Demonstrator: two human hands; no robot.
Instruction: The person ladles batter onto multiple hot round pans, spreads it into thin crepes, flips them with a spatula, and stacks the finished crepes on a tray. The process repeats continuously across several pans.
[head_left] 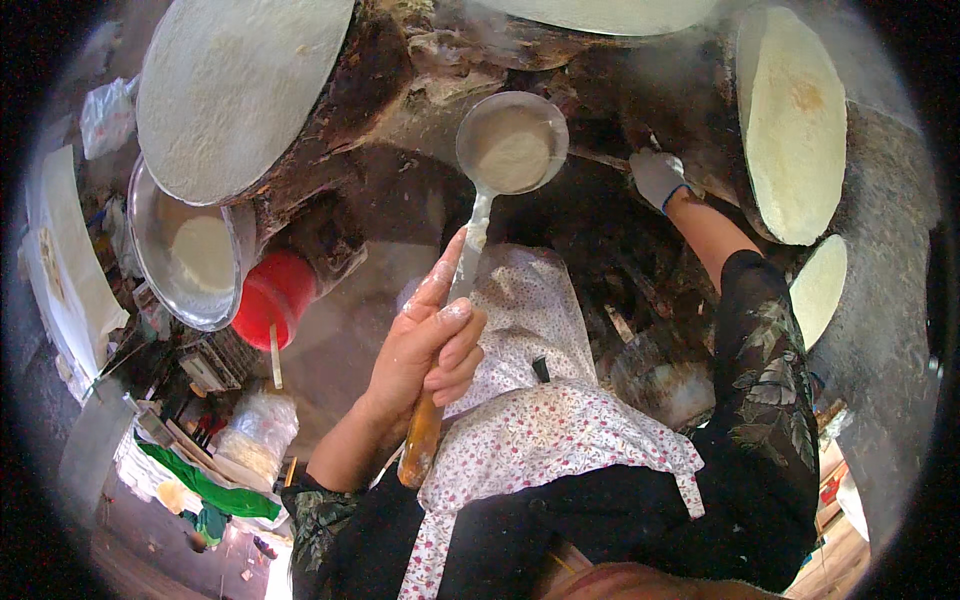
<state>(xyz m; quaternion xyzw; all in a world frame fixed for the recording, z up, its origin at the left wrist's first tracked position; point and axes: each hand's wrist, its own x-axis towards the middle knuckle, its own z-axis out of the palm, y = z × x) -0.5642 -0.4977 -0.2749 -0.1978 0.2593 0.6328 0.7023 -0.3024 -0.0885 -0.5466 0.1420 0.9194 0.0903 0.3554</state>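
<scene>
My left hand (430,345) is wrapped around the wooden-ended handle of a metal ladle (477,232), its index finger stretched along the shaft. Pale batter (515,150) lies in the round bowl of the ladle, held level over the dark space between the griddles. To the right, my right hand (659,180), in a whitish glove with a blue cuff, reaches down beside the right griddle. Its fingers look closed around something thin that I cannot make out. A thin yellowish flatbread (795,130) covers that griddle.
A large pale flatbread (240,95) covers the left griddle; another pale round (610,12) sits at the far edge. A metal basin of batter (138,250) and a red bucket (285,290) with a stick stand at left. Another pale round (820,290) lies at right.
</scene>
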